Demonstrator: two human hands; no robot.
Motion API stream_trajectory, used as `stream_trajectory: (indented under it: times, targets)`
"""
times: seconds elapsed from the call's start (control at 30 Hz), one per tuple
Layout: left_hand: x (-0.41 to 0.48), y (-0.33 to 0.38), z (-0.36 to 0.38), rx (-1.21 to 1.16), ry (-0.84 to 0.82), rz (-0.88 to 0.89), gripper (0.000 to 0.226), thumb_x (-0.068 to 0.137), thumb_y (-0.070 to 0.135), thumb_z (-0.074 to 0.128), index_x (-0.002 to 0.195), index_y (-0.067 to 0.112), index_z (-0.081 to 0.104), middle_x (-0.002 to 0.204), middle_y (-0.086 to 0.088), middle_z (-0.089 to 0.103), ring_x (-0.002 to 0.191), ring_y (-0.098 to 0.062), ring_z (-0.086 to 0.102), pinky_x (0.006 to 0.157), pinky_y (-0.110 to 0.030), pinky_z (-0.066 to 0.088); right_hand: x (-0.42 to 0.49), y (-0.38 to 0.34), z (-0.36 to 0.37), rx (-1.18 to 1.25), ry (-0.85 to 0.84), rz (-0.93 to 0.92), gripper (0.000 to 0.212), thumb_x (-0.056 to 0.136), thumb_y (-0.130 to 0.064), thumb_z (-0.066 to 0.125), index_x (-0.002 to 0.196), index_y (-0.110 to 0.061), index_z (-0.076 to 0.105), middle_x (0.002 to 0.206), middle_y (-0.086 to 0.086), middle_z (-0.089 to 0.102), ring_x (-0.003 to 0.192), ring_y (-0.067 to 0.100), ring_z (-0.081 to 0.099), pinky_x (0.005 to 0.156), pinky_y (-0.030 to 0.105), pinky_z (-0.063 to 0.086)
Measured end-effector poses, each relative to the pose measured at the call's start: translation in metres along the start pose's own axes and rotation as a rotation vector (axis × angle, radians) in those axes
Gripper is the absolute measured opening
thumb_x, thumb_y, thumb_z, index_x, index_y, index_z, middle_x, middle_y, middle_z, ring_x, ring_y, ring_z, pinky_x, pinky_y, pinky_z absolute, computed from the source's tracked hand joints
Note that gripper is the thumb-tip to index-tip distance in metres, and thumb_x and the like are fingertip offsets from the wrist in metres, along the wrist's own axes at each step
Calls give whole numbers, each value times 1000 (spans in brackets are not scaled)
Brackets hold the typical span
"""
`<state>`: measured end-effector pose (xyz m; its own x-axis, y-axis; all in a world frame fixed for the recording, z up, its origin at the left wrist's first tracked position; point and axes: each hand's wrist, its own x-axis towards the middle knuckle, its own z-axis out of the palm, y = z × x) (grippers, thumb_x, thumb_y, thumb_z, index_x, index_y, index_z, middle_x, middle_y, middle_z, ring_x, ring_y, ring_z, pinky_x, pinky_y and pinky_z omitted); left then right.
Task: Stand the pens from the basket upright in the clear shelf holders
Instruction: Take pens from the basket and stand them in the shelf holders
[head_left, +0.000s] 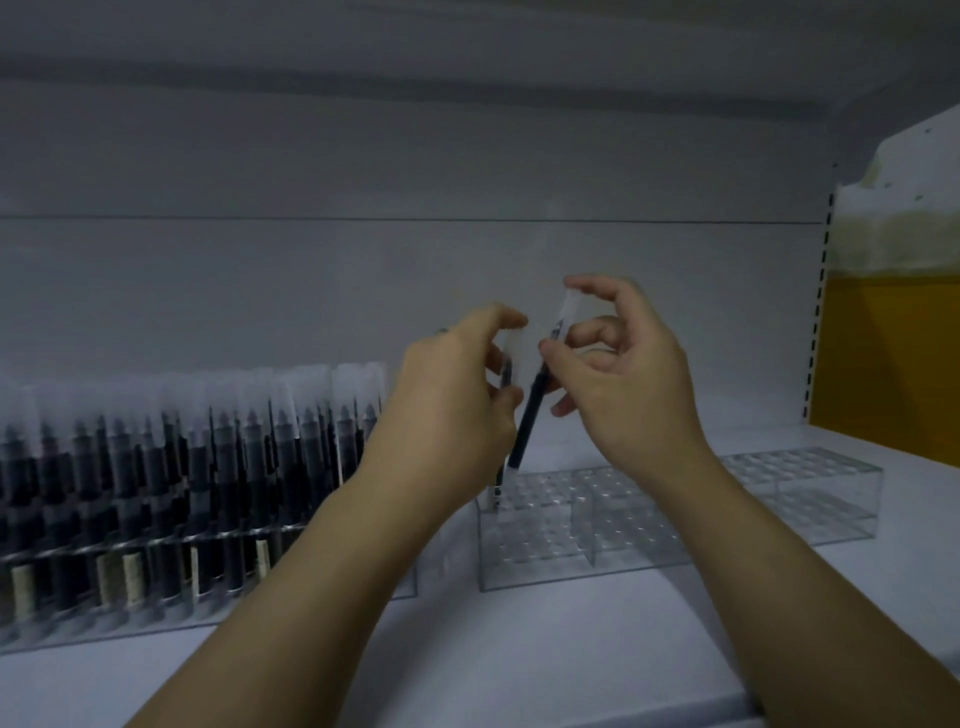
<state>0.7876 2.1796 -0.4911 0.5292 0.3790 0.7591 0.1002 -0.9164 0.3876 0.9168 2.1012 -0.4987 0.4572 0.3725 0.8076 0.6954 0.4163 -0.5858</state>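
A yellow panel (893, 364) stands at the right end of the white shelf (519, 649), beside a slotted upright rail (818, 312) and the pale back wall (363, 286).

The left hand (447, 400) covers most of the dark, frosted-capped pen (508, 364) it pinches. Print on the slanted dark pen (530, 421) in the right hand (623, 379) is too small to read. The row of dark capped pens (182, 467) in the clear plastic holder (78, 623) is blurred and runs off the left edge.

Dim, bluish, soft overall blur
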Motion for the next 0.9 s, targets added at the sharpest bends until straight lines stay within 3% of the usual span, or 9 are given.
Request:
stream_trajectory:
  times: [0.13, 0.23, 0.33, 0.43, 0.5, 0.6, 0.73, 0.9]
  targets:
    - [-1, -3, 3, 44, -46, -3, 53, 90, 16, 65, 131, 39, 42, 99, 13, 55, 82, 0, 57, 55, -5, 38, 0, 2, -5, -82, -3, -42, 42, 88, -14, 67, 122, -35, 53, 78, -7, 62, 61, 15, 68, 54, 28, 58]
    - [-2, -2, 3, 38, -40, -12, 50, 90, 15, 65, 129, 36, 42, 92, 15, 53, 77, 3, 55, 50, -4, 42, -4, 1, -1, -141, -93, -39, 43, 87, -15, 68, 122, -37, 54, 77, -10, 61, 59, 12, 65, 59, 30, 60]
    - [-2, -3, 3, 15, -3, -30, 44, 88, 14, 66, 120, 36, 44, 87, 14, 55, 71, -1, 58, 51, -5, 44, -8, 2, 4, -213, -189, -48, 43, 87, -16, 68, 121, -38, 55, 78, -12, 61, 58, 5, 63, 57, 18, 55]
    - [-4, -6, 2, -16, 18, -70, 44, 85, 14, 70, 110, 37, 42, 83, 12, 55, 75, 9, 56, 52, -3, 43, -12, 4, 2, -256, -205, -33, 43, 86, -16, 69, 120, -38, 55, 79, -12, 61, 59, 2, 61, 54, 8, 46]
    - [-7, -5, 4, 25, -35, -73, 43, 86, 13, 68, 109, 35, 39, 84, 10, 56, 72, 0, 59, 50, -13, 50, -17, 4, 1, -288, -239, -23, 45, 85, -14, 69, 121, -37, 55, 81, -13, 61, 62, 1, 62, 53, 8, 45]
    - [-10, -3, 5, 75, -69, -51, 41, 87, 15, 64, 115, 30, 37, 88, 7, 56, 72, -5, 58, 59, -23, 52, -22, 5, 0, -294, -259, -31, 49, 83, -10, 66, 123, -37, 55, 83, -14, 61, 68, -1, 63, 53, 8, 45]
    - [-12, -4, 4, 80, -42, -22, 40, 88, 16, 62, 120, 25, 41, 92, 5, 58, 79, -6, 58, 67, -24, 52, -24, 6, -2, -321, -246, -51, 51, 82, -10, 64, 125, -37, 54, 85, -14, 61, 74, -2, 63, 58, 9, 47]
    - [-18, -8, 6, 144, -48, 4, 57, 88, 21, 64, 137, 29, 36, 111, 7, 56, 86, -6, 54, 64, -13, 40, -25, 7, -4, -388, -234, -80, 61, 81, -13, 62, 133, -42, 46, 92, -16, 60, 79, -2, 63, 62, 16, 52]
